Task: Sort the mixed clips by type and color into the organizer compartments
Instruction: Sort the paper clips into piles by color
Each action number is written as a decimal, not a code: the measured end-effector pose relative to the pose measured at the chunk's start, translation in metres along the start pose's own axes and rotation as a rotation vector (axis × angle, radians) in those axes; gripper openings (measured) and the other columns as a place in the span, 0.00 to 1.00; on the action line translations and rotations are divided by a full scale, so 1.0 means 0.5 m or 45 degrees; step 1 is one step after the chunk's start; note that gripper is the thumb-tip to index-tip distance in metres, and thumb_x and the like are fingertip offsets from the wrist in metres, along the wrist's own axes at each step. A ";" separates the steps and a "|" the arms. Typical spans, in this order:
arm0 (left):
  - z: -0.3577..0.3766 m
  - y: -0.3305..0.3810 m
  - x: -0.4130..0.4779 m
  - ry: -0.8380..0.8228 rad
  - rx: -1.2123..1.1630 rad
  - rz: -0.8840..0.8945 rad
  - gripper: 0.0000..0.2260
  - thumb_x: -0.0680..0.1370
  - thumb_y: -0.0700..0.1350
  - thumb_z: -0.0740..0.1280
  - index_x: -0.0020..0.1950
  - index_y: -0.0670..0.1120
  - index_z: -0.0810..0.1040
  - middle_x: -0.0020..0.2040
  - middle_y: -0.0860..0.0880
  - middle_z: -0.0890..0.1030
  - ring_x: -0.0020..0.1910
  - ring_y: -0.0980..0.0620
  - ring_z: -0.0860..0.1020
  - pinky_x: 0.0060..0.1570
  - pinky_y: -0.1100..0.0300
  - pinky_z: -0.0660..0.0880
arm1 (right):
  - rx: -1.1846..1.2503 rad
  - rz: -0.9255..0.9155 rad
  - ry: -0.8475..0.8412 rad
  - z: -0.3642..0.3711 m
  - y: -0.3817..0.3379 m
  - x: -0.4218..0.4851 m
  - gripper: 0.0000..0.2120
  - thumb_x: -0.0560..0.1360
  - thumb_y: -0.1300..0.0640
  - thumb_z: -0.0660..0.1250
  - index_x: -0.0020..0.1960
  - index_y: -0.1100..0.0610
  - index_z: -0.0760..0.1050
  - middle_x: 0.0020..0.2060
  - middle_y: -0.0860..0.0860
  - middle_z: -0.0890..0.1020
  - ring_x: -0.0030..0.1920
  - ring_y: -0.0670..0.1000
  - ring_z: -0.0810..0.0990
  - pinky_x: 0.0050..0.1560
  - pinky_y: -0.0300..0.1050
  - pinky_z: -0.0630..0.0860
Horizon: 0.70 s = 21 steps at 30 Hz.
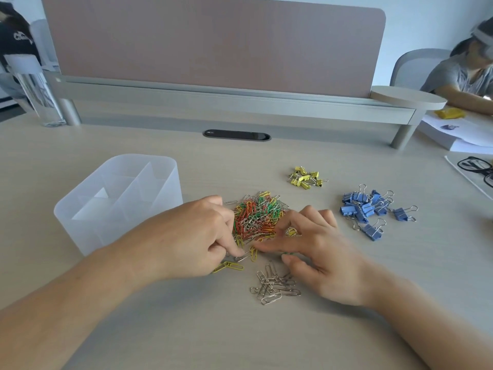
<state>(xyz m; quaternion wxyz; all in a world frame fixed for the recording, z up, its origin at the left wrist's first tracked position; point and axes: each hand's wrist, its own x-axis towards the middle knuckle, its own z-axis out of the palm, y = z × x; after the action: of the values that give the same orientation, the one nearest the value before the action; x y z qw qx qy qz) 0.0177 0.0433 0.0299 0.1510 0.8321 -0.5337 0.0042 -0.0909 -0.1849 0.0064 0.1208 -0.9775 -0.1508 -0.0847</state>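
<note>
A mixed pile of red, green, yellow and silver paper clips [257, 218] lies mid-table. My left hand [197, 236] reaches into its near-left edge, and a fingertip presses a silver clip [243, 257] on the table. A few yellow paper clips [230, 267] lie by that hand. My right hand [322, 252] rests at the pile's near-right edge with fingers spread and bent, fingertips touching clips. A small heap of silver paper clips [274, 287] sits between my wrists. The translucent white organizer [80, 225] stands left of the pile, and its compartments look bare.
Yellow binder clips [306, 177] and blue binder clips [370, 209] lie in separate groups at the right. A desk divider with a shelf [240, 105] spans the back, and a clear bottle [40, 97] stands far left. Glasses [477, 168] and papers [453, 133] lie far right, near another person.
</note>
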 end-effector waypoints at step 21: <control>0.004 -0.005 0.002 0.056 0.021 0.037 0.22 0.71 0.42 0.59 0.54 0.65 0.83 0.38 0.59 0.72 0.44 0.61 0.68 0.36 0.65 0.71 | 0.065 0.012 0.106 -0.001 0.008 -0.002 0.23 0.73 0.51 0.53 0.60 0.33 0.76 0.47 0.38 0.70 0.49 0.43 0.66 0.53 0.41 0.59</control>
<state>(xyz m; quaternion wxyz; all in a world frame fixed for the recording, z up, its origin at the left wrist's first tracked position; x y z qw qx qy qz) 0.0201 0.0426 0.0277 0.1558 0.8252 -0.5421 0.0291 -0.0906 -0.1891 0.0058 0.1521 -0.9704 -0.1432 -0.1210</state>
